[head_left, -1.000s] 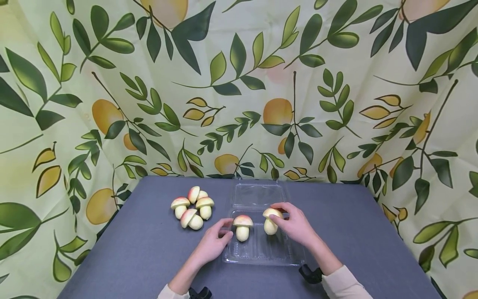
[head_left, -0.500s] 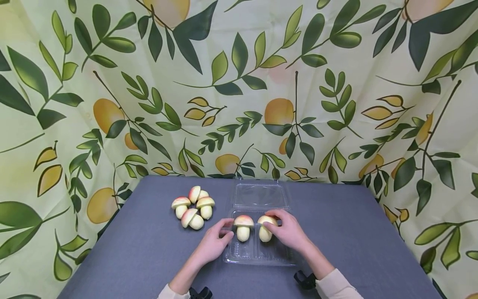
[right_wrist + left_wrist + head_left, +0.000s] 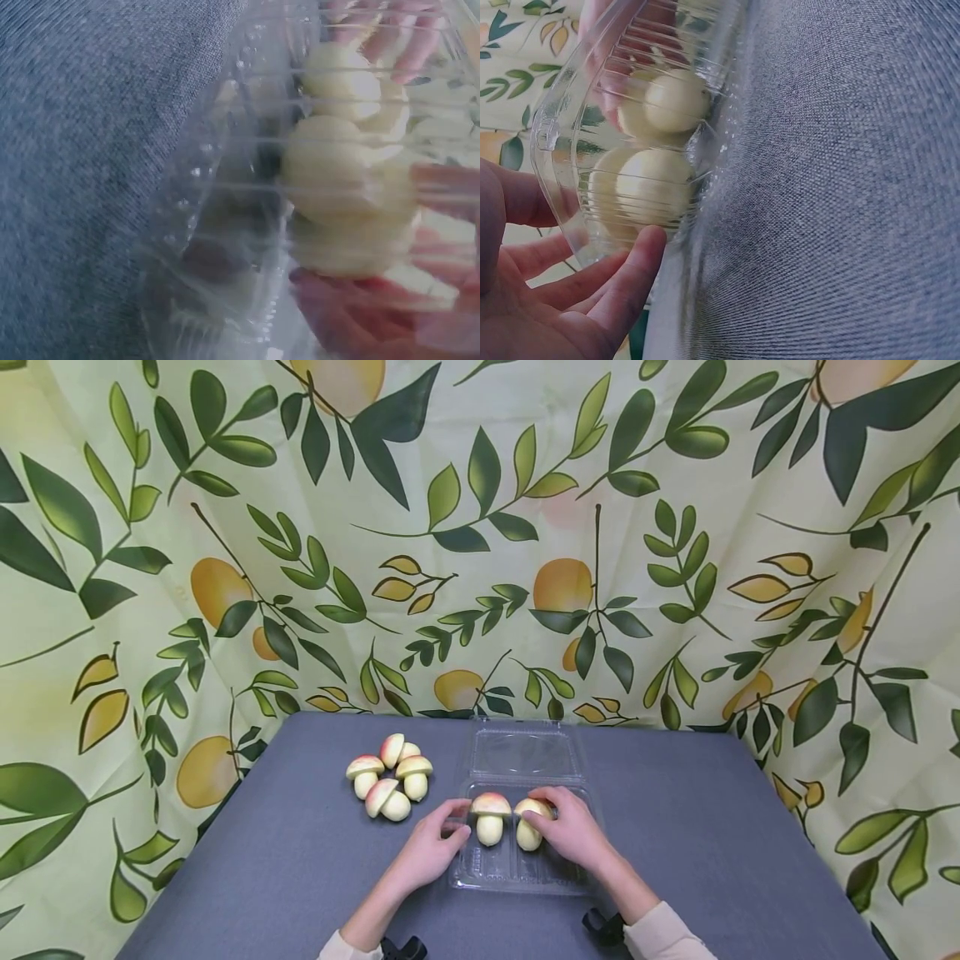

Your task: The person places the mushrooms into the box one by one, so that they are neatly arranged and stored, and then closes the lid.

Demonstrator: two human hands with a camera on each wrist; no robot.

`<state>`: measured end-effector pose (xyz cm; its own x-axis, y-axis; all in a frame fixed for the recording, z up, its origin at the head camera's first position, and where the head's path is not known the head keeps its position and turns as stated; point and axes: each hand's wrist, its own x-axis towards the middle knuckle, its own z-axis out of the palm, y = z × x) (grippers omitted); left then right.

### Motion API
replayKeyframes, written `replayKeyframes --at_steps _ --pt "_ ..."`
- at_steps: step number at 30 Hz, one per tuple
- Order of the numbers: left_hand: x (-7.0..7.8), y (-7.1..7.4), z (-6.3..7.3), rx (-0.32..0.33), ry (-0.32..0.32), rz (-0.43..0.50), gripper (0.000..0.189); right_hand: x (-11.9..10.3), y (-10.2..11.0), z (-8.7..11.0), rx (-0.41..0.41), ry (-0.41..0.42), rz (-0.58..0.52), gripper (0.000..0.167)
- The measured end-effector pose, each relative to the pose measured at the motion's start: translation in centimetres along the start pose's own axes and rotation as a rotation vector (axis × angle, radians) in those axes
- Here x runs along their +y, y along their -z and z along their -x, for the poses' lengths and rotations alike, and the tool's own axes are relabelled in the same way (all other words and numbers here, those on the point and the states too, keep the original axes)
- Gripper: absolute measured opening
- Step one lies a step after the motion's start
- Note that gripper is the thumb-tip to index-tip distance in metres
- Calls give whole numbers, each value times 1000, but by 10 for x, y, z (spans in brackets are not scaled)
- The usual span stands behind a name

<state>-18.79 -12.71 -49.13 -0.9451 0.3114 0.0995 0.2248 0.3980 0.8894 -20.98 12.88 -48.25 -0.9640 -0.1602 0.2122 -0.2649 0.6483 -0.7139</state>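
A clear plastic clamshell container [image 3: 517, 887] lies open on the table, its lid [image 3: 525, 752] folded back. In its left part sits a toy mushroom [image 3: 491, 828] with a cream stem and a reddish cap. Beside it, my right hand [image 3: 572, 828] holds a second toy mushroom [image 3: 528, 837] by the cap, thumb on the near side, inside the container. At the left side wall my left hand [image 3: 437, 845] grips the container, fingers on either side of the rim, as the left wrist view shows. Through the ribbed wall both stems' round ends appear.
Several more toy mushrooms [image 3: 387, 802] lie in a cluster on the grey table [image 3: 300, 877], left of the container. A curtain [image 3: 480, 568] with leaf and fruit print hangs behind and along the sides.
My right hand has moved left and slightly nearer with its toy mushroom, from the container's right part to close beside the other one. My left hand has stayed at the side wall.
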Motion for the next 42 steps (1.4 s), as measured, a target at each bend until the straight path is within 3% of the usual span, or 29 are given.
replayKeyframes --at_steps 19,30,42 --pt "-2 0 -1 5 10 -11 39 -2 4 2 -2 -2 89 33" --pt "0 0 0 7 4 -4 38 0 4 1 23 4 46 31" --pt "1 0 0 8 1 -15 39 -14 28 11 1 -38 5 30"
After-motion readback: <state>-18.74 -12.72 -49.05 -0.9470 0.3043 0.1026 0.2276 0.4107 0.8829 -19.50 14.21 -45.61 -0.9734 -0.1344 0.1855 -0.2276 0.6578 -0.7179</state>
